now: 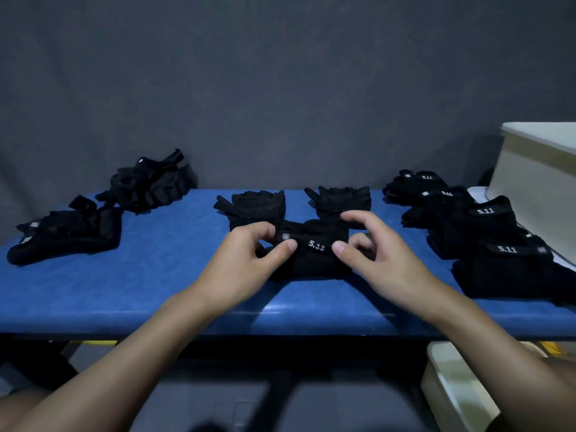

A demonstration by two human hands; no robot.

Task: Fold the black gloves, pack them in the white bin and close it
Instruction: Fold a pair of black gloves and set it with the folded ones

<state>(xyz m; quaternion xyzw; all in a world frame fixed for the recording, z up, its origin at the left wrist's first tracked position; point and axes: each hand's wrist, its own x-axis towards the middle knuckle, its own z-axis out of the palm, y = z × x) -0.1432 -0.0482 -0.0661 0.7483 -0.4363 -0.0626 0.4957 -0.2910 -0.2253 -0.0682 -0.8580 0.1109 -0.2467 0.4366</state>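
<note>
Currently both your hands are clamped on one black glove (311, 261) at the middle of the blue bench (156, 275): your left hand (249, 260) pinches its wrist strap beside a small square logo, and your right hand (380, 260) pinches the strap's other end, white "5.11" print showing between your thumbs. The glove is bundled into a compact matte block, just in front of two fingerless gloves (255, 207). Folded gloves (467, 219) line the right side near the white bin (536, 182).
</note>
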